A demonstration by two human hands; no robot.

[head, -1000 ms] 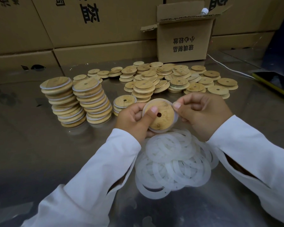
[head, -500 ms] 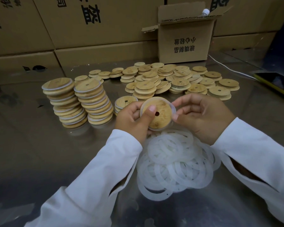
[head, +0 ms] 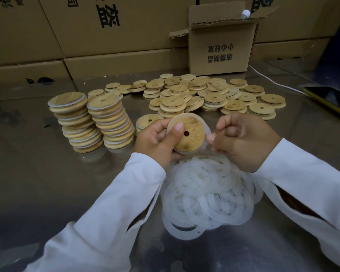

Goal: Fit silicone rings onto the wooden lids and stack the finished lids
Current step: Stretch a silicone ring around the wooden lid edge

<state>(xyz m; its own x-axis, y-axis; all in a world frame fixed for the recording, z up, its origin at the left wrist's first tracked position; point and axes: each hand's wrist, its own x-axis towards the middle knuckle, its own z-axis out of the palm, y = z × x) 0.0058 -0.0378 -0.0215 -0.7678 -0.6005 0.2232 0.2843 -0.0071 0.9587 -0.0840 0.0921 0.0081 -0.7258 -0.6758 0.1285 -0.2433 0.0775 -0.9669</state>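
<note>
I hold a round wooden lid (head: 190,137) with a small centre hole above the table, a translucent silicone ring around its rim. My left hand (head: 157,142) grips its left side, thumb pressed on the face. My right hand (head: 243,140) pinches the ring at the lid's right edge. Below the hands lies a loose pile of white silicone rings (head: 206,195). Two tall stacks of ringed lids (head: 90,120) stand at the left, and a short stack (head: 147,120) sits just behind my left hand. Bare lids (head: 214,95) lie spread behind.
A metal table (head: 47,183) holds everything. A small open cardboard box (head: 220,46) stands at the back, with large cartons (head: 106,36) walling the far edge. A white cable (head: 271,80) and a yellow-edged dark device (head: 330,99) lie at the right.
The lid has turned slightly in my hands and my right fingers have shifted along the ring at its right edge. The stacks and ring pile are unchanged.
</note>
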